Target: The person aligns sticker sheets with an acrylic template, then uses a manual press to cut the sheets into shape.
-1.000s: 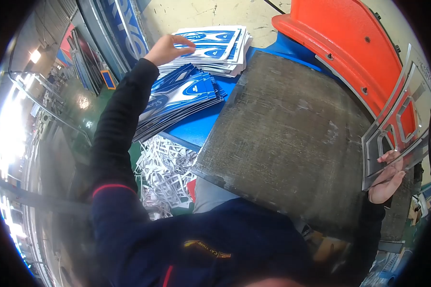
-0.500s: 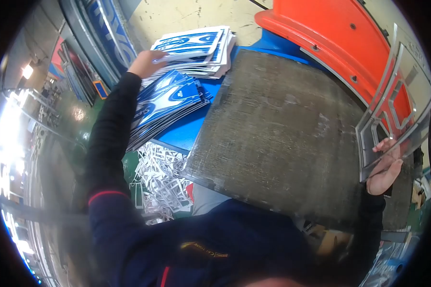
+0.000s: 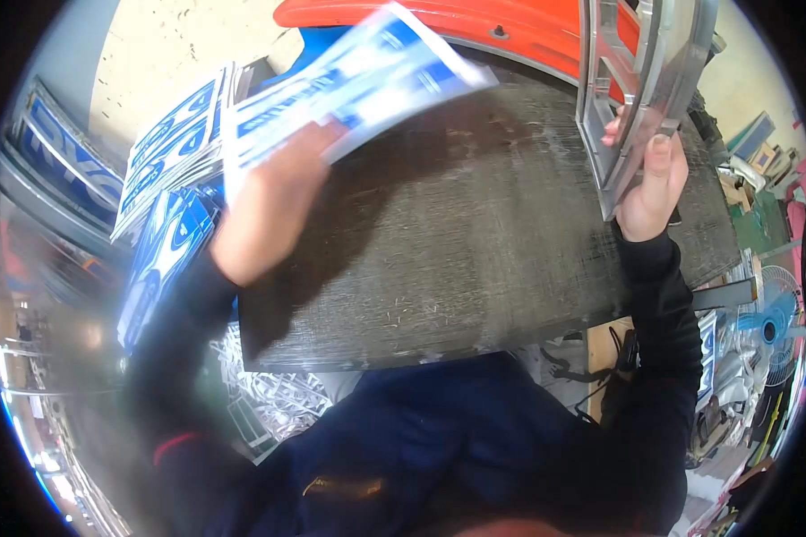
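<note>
My left hand (image 3: 278, 201), smeared by motion, grips a blue-and-white printed sheet (image 3: 376, 85) by its near edge. The sheet is tilted above the far left of a worn dark board (image 3: 439, 251). Beside that hand on the left lie a stack of white sheets with blue print (image 3: 175, 134) and a lower stack of mostly blue sheets (image 3: 157, 259). My right hand (image 3: 649, 183) holds a clear cutting die (image 3: 640, 98) with raised metal-looking outlines upright over the board's right side, fingers on one face and thumb on the other.
A red machine part (image 3: 430, 20) spans the far edge of the board. White cut-out scraps (image 3: 282, 394) lie below its near left edge. On the right are a blue fan (image 3: 770, 329) and a wooden piece with dark cables (image 3: 604, 358).
My left hand has lifted a sheet off the white stack and brought it right, over the board. My right hand still holds the die upright. The camera view has turned rightward.
</note>
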### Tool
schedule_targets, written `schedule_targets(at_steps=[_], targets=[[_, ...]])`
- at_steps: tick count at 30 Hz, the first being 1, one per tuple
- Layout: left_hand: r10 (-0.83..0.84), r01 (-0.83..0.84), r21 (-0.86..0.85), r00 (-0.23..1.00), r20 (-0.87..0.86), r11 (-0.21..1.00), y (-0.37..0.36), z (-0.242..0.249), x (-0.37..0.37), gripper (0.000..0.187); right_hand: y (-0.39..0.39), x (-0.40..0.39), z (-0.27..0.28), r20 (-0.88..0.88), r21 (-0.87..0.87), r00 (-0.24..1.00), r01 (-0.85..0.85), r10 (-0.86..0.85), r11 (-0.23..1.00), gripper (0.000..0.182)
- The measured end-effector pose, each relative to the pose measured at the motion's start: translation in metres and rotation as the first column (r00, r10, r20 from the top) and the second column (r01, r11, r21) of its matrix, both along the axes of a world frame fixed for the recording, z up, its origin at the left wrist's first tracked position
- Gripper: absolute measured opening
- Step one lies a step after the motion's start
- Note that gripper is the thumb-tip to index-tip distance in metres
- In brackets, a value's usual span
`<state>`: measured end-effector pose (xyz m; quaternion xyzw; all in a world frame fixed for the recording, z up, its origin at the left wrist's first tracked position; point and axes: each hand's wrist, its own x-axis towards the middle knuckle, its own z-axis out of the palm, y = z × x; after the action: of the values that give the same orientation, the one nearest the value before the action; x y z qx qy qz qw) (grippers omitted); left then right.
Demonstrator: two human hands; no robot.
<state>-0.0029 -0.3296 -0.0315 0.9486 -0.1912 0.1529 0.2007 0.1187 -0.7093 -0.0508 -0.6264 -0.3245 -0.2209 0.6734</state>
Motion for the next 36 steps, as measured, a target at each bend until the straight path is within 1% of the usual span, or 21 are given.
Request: schedule_targets(at_steps=[2, 4, 7, 11, 12, 13, 15, 17, 18, 19, 20, 22, 24, 26, 28, 29, 30, 32, 33, 34, 36], targets=[[-0.045, 0.042, -0.024, 0.987, -0.153, 0.999, -0.039, -0.026, -0.012, 0.045, -0.009, -0.003, 0.001, 0.010, 0.003, 1.000, -0.007, 0.007, 1.000, 0.046], [-0.071, 0.084, 0.061, 0.979, -0.193, 0.995, -0.064, -0.036, -0.020, 0.047, -0.010, -0.005, 0.002, 0.022, -0.014, 1.000, -0.009, 0.009, 1.000, 0.045], [-0.144, 0.170, 0.134, 0.973, -0.182, 0.976, -0.083, -0.028, -0.019, 0.044, -0.011, -0.005, 0.002, 0.020, -0.029, 0.999, -0.035, 0.036, 0.999, 0.044], [-0.157, 0.171, 0.074, 0.974, -0.162, 0.983, -0.092, -0.036, -0.013, 0.042, -0.011, -0.004, 0.001, 0.025, -0.126, 1.000, -0.005, 0.008, 0.992, 0.047], [-0.150, 0.164, 0.076, 0.976, -0.160, 0.984, -0.093, -0.039, -0.012, 0.042, -0.012, -0.003, -0.001, 0.063, -0.175, 0.997, 0.059, -0.049, 0.983, 0.048], [-0.150, 0.167, 0.101, 0.976, -0.157, 0.981, -0.093, -0.042, -0.012, 0.044, -0.012, -0.002, -0.003, 0.102, -0.220, 0.989, 0.124, -0.104, 0.968, 0.049], [-0.150, 0.171, 0.128, 0.976, -0.158, 0.977, -0.091, -0.036, -0.015, 0.046, -0.006, -0.006, -0.001, 0.107, -0.265, 0.989, 0.127, -0.101, 0.956, 0.049], [-0.162, 0.179, 0.069, 0.966, -0.201, 0.981, -0.086, -0.023, -0.022, 0.060, -0.002, -0.011, 0.003, 0.117, -0.310, 0.988, 0.131, -0.099, 0.942, 0.050], [-0.158, 0.174, 0.068, 0.967, -0.199, 0.982, -0.078, -0.022, -0.020, 0.060, -0.001, -0.012, 0.006, 0.224, -0.391, 0.968, 0.194, -0.111, 0.900, 0.051], [-0.095, 0.116, 0.132, 0.984, -0.154, 0.984, -0.062, -0.019, -0.016, 0.064, 0.001, -0.013, 0.008, 0.327, -0.461, 0.939, 0.261, -0.111, 0.848, 0.052], [-0.035, 0.055, 0.195, 0.994, -0.107, 0.979, -0.044, -0.016, -0.013, 0.069, 0.002, -0.016, 0.011, 0.325, -0.461, 0.940, 0.256, -0.107, 0.850, 0.052], [0.107, -0.062, 0.246, 0.979, -0.171, 0.967, -0.002, -0.008, -0.015, 0.071, 0.005, -0.020, 0.013, 0.426, -0.579, 0.902, 0.335, -0.074, 0.744, 0.056], [0.172, -0.120, 0.173, 0.928, -0.330, 0.978, 0.021, 0.006, -0.026, 0.072, 0.012, -0.023, 0.012, 0.448, -0.592, 0.891, 0.360, -0.076, 0.721, 0.057], [0.159, -0.130, 0.099, 0.908, -0.388, 0.987, 0.043, -0.005, -0.033, 0.076, 0.020, -0.026, 0.015, 0.571, -0.650, 0.819, 0.413, 0.052, 0.638, 0.058], [-0.045, -0.091, -0.354, 0.933, -0.356, 0.931, 0.058, -0.026, -0.038, 0.083, 0.028, -0.028, 0.012, 0.588, -0.661, 0.804, 0.416, 0.086, 0.624, 0.058], [-0.052, -0.118, -0.393, 0.917, -0.394, 0.912, 0.054, -0.024, -0.044, 0.099, 0.033, -0.033, 0.013, 0.590, -0.679, 0.799, 0.413, 0.117, 0.607, 0.059], [-0.050, -0.120, -0.399, 0.919, -0.391, 0.909, 0.053, -0.026, -0.047, 0.099, 0.039, -0.037, 0.012, 0.590, -0.697, 0.794, 0.409, 0.146, 0.589, 0.060], [-0.015, -0.052, -0.239, 0.962, -0.273, 0.970, 0.051, -0.030, -0.052, 0.102, 0.046, -0.041, 0.009, 0.582, -0.716, 0.795, 0.403, 0.169, 0.570, 0.061], [-0.005, -0.056, -0.230, 0.966, -0.258, 0.971, 0.051, -0.032, -0.051, 0.114, 0.049, -0.042, 0.007, 0.557, -0.741, 0.809, 0.384, 0.186, 0.551, 0.061], [-0.006, -0.056, -0.234, 0.966, -0.257, 0.971, 0.051, -0.034, -0.052, 0.114, 0.052, -0.044, 0.006, 0.532, -0.765, 0.823, 0.365, 0.200, 0.531, 0.061], [0.028, -0.050, -0.101, 0.978, -0.208, 0.994, 0.049, -0.038, -0.052, 0.122, 0.057, -0.046, 0.003, 0.524, -0.776, 0.828, 0.368, 0.201, 0.512, 0.062]])
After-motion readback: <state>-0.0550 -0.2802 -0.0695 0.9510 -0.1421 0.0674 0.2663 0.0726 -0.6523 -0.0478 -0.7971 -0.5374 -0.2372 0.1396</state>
